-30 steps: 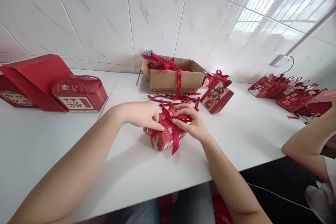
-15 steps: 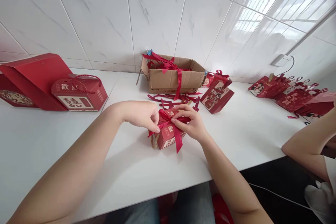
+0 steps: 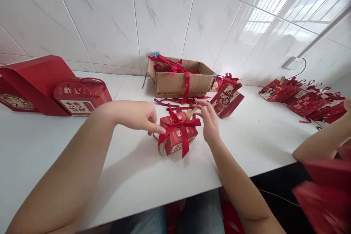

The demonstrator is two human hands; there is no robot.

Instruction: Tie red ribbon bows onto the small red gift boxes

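A red gift box (image 3: 175, 142) with white lettering lies on the table, a red ribbon bow (image 3: 179, 123) tied over its top. A gold cord handle (image 3: 161, 146) hangs at its left end. My left hand (image 3: 137, 116) is at that end, one digit stretched out to the ribbon's left loop and the other fingers loosely curled. My right hand (image 3: 208, 119) is beside the box's right side with its fingers apart. Its fingertips are at the end of a light wooden clip (image 3: 191, 112) behind the bow; a firm grip on it does not show.
Behind the box are loose red ribbon strips (image 3: 167, 103) and a cardboard box (image 3: 181, 83) of ribbons. Red gift boxes stand at left (image 3: 79, 98), near right (image 3: 227, 99) and far right (image 3: 307, 104). Another person's arm (image 3: 318, 142) rests at the right edge, near a blurred red object (image 3: 326, 193).
Both hands have drawn off the bow, my left to the left and my right to the right. The bow now shows in full. A blurred red object has appeared at lower right.
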